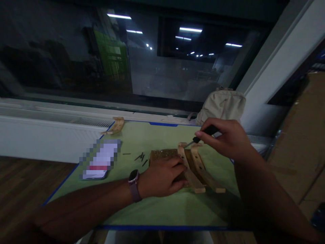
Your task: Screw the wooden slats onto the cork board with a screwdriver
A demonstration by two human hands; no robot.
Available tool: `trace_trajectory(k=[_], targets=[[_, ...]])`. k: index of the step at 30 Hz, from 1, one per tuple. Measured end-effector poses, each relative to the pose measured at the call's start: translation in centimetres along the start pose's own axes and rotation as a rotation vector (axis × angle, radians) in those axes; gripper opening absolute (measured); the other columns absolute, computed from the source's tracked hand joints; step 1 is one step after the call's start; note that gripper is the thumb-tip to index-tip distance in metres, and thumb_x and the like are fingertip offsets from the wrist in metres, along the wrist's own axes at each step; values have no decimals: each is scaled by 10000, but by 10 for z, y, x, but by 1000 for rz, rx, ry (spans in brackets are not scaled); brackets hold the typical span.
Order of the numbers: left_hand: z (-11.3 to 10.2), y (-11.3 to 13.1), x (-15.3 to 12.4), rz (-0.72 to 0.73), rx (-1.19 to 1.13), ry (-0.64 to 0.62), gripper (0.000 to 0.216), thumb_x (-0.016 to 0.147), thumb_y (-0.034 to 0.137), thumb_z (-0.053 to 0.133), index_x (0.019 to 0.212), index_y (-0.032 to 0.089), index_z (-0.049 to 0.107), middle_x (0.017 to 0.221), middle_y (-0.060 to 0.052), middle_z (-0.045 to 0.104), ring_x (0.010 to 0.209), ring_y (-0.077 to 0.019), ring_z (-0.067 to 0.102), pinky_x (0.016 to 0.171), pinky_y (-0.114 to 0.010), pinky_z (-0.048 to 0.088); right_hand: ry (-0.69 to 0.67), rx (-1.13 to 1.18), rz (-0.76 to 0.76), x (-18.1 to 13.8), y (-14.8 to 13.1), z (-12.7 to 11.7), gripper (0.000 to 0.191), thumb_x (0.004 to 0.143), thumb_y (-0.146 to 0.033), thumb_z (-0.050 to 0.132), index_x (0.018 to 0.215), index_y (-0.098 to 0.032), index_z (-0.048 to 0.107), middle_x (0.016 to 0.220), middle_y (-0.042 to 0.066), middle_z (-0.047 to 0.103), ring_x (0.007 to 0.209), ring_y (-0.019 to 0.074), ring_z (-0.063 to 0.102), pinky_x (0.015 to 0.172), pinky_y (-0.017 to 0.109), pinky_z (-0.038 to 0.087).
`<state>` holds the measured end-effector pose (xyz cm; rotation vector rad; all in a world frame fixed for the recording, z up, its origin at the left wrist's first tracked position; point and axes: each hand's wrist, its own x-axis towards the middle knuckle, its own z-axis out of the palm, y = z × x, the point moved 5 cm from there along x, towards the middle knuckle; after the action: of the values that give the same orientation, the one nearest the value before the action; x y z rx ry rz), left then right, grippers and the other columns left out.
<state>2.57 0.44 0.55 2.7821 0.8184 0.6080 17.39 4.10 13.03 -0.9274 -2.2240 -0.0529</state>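
My right hand (225, 137) is closed around the black handle of a screwdriver (210, 130). Its metal shaft slants down and left, and the tip reaches the upper end of a curved wooden piece (194, 176). My left hand (164, 176), with a watch (133, 176) on its wrist, presses over a brown board (162, 153), its fingers and thumb against the left side of that same piece. A second curved wooden piece (210, 179), with dark holes, lies just to the right. Several dark screws (141, 156) are scattered left of the board.
A green table with a blue edge (162, 227) carries the work. On its left lies a blurred phone (101, 161); another curved wooden piece (118, 124) sits at the far left corner. Behind are a radiator (50, 135), a beige backpack (223, 105) and a dark window; cardboard (299, 142) stands right.
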Motion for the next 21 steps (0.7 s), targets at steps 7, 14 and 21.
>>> trace_trajectory(k=[7, 14, 21], targets=[[3, -4, -1, 5, -24, 1, 335, 931, 353, 569, 1195, 145, 576, 1237, -120, 564, 1109, -274, 574, 978, -403, 488, 222, 247, 152, -32, 13, -24, 129, 805, -276, 710, 720, -203, 646, 534, -34, 606, 440, 93, 527, 439, 209, 369], [3, -3, -3, 14, -32, 40, 278, 940, 330, 541, 1147, 151, 588, 1226, -122, 570, 1081, -264, 587, 944, -381, 499, 527, 971, 590, -96, 84, 28, 330, 674, -443, 801, 600, -167, 634, 436, -38, 552, 323, 62, 420, 343, 185, 302], [1, -3, 1, 10, 4, 21, 335, 925, 378, 587, 1148, 128, 579, 1217, -137, 581, 1101, -279, 582, 946, -399, 501, 633, 1162, 712, -107, 101, 48, 278, 694, -391, 762, 614, -184, 595, 349, -93, 426, 324, 50, 343, 386, 187, 353]])
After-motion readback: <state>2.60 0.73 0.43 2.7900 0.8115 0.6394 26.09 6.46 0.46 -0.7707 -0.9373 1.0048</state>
